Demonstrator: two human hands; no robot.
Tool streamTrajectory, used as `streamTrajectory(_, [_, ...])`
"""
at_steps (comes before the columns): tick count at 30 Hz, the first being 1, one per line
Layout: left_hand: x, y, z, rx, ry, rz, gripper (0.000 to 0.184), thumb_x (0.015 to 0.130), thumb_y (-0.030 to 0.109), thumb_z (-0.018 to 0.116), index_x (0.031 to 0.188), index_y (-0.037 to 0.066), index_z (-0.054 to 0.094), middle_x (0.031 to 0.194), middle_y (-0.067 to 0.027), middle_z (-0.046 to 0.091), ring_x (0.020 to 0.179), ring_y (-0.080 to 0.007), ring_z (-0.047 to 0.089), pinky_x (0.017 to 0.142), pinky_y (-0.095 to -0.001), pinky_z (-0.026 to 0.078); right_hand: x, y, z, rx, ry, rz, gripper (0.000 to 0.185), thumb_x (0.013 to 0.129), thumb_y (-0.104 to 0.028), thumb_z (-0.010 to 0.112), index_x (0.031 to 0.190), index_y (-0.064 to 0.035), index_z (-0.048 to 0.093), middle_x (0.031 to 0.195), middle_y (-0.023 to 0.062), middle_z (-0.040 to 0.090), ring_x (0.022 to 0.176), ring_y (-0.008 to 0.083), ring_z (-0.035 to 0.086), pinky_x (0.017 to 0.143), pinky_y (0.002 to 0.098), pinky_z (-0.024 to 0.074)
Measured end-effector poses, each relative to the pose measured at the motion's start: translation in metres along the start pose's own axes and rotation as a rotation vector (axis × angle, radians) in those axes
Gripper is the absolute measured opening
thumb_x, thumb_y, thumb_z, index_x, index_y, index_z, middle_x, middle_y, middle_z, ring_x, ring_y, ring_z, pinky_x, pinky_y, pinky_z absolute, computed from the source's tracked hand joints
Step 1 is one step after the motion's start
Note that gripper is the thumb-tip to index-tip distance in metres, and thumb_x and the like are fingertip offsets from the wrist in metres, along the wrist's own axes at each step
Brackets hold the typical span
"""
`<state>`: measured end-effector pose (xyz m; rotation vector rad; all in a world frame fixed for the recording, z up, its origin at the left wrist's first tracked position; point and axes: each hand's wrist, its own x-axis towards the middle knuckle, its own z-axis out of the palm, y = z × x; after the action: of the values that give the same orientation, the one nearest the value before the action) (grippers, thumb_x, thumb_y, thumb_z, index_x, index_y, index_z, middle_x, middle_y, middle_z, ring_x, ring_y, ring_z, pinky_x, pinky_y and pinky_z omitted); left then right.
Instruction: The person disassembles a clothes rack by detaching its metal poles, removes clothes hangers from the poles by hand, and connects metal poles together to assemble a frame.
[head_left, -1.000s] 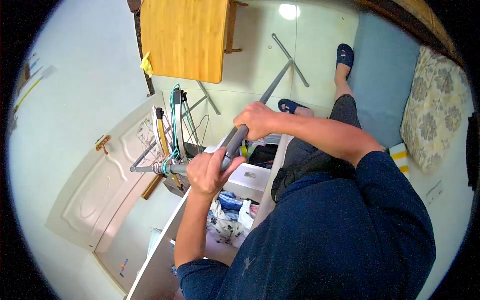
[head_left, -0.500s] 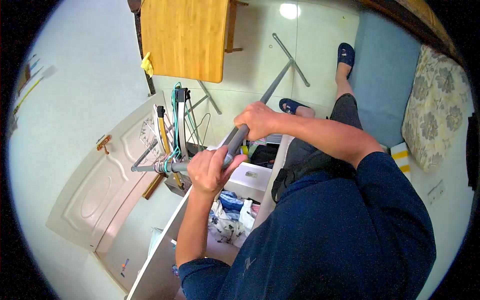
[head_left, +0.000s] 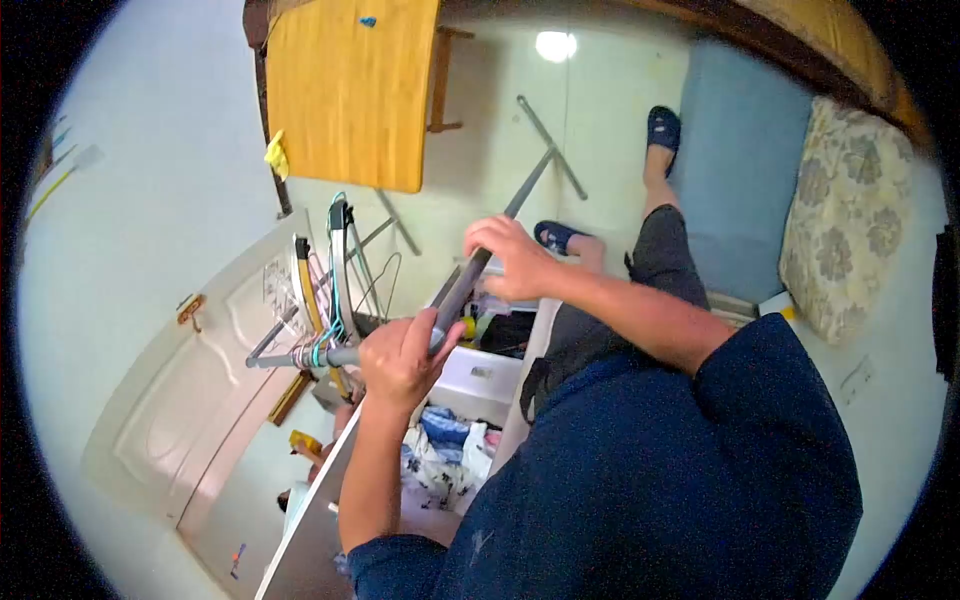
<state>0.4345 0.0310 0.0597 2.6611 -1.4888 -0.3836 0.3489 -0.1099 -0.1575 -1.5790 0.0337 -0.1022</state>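
A grey metal clothes rack (head_left: pixel 530 185) stands on the floor, its pole slanting up towards me. My left hand (head_left: pixel 397 362) is wrapped round the joint where the upright meets the top bar. Higher up in the picture, my right hand (head_left: pixel 515 258) grips the same upright, fingers curled over it. Several hangers (head_left: pixel 342 265) hang bunched on the top bar, left of my left hand. Below my hands, an open white drawer (head_left: pixel 481 370) contains folded clothes (head_left: pixel 445 445).
A wooden table (head_left: pixel 350 100) stands at the upper left, a yellow cloth (head_left: pixel 277 155) at its corner. A cream headboard (head_left: pixel 170 390) is at the left. Near it, partly hidden, a yellow object (head_left: pixel 304 442) shows beside someone's skin. A blue mat (head_left: pixel 745 170) and floral cushion (head_left: pixel 850 215) lie right.
The view has shifted, so most things sit lower and further left. My right hand's grip on the upright looks looser. The yellow object and part of another person have appeared beyond the drawer.
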Motion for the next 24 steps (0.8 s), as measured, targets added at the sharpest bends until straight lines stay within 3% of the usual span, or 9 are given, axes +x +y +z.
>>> streamTrajectory(3, [-0.001,-0.001,0.002,-0.021,0.034,0.016,0.034,0.076,0.024,0.090,0.091,0.005,0.067,0.059,-0.0059,0.056,0.050,-0.0243,0.058,0.046,-0.0366,0.045,-0.035,0.058,0.019,0.578,0.400,0.805,0.045,0.090,-0.029,0.067,0.127,-0.0054,0.059,0.134,0.0155,0.056,0.121,0.0284,0.056,0.108,0.0460,0.0439])
streamTrajectory(4, [-0.003,-0.001,0.000,-0.014,0.003,0.002,0.034,0.075,0.026,0.090,0.091,0.006,0.067,0.062,-0.0071,0.060,0.052,-0.0245,0.060,0.047,-0.0368,0.047,-0.035,0.059,0.016,0.563,0.402,0.788,0.045,0.090,-0.029,0.067,0.127,-0.0054,0.059,0.134,0.0155,0.056,0.121,0.0284,0.056,0.108,0.0460,0.0439])
streamTrajectory(6, [-0.005,-0.002,-0.004,-0.007,-0.039,0.002,0.034,0.076,0.027,0.090,0.091,0.006,0.067,0.064,-0.0077,0.062,0.054,-0.0250,0.062,0.048,-0.0368,0.048,-0.025,0.060,0.007,1.372,0.368,1.436,0.065,0.099,-0.053,0.059,0.136,-0.0003,0.052,0.136,0.0177,0.057,0.120,0.0288,0.059,0.107,0.0479,0.0475])
streamTrajectory(7, [-0.005,-0.003,-0.002,-0.026,-0.010,0.005,0.035,0.075,0.028,0.090,0.091,0.006,0.067,0.063,-0.0071,0.060,0.053,-0.0251,0.061,0.048,-0.0371,0.048,-0.017,0.061,0.011,1.529,0.428,1.422,0.079,0.099,-0.065,0.052,0.140,0.0027,0.048,0.130,0.0214,0.061,0.119,0.0344,0.061,0.105,0.0524,0.0499])
streamTrajectory(10, [-0.002,-0.001,-0.005,-0.009,0.049,-0.005,0.035,0.075,0.028,0.090,0.090,0.007,0.067,0.062,-0.0065,0.060,0.052,-0.0251,0.061,0.047,-0.0373,0.047,0.015,0.071,0.029,1.844,0.559,1.246,0.046,0.108,-0.047,0.043,0.105,-0.0022,0.053,0.117,0.0220,0.065,0.107,0.0349,0.067,0.098,0.0506,0.0547])
streamTrajectory(13, [-0.005,-0.003,-0.003,-0.011,0.030,-0.008,0.035,0.075,0.028,0.089,0.091,0.007,0.067,0.062,-0.0057,0.059,0.052,-0.0249,0.061,0.047,-0.0372,0.047,0.016,0.098,0.078,1.720,0.810,1.104,0.034,0.109,-0.035,0.042,0.092,-0.0057,0.048,0.075,0.0106,0.057,0.071,0.0262,0.061,0.066,0.0465,0.0549])
streamTrajectory(16, [-0.006,-0.004,-0.004,-0.044,0.033,0.000,0.033,0.076,0.028,0.088,0.090,0.008,0.066,0.062,-0.0058,0.059,0.052,-0.0249,0.060,0.046,-0.0376,0.046,0.035,0.098,0.089,1.489,0.960,1.311,0.031,0.107,-0.033,0.045,0.093,-0.0058,0.047,0.064,0.0063,0.045,0.061,0.0224,0.052,0.053,0.0441,0.0483])
streamTrajectory(20, [-0.008,-0.005,-0.002,-0.009,0.016,0.035,0.032,0.076,0.028,0.088,0.088,0.009,0.065,0.061,-0.0056,0.057,0.051,-0.0251,0.059,0.046,-0.0381,0.046,0.041,0.093,0.083,1.183,0.837,1.387,0.028,0.105,-0.032,0.047,0.093,-0.0064,0.046,0.069,0.0075,0.048,0.060,0.0230,0.053,0.050,0.0418,0.0479])
streamTrajectory(24, [-0.013,-0.007,0.001,-0.028,0.039,0.025,0.030,0.079,0.029,0.086,0.086,0.010,0.064,0.060,-0.0051,0.056,0.051,-0.0249,0.058,0.046,-0.0380,0.046,0.011,0.082,0.051,0.977,0.447,1.396,0.026,0.102,-0.031,0.054,0.110,-0.0058,0.052,0.098,0.0109,0.058,0.080,0.0261,0.062,0.067,0.0449,0.0550])
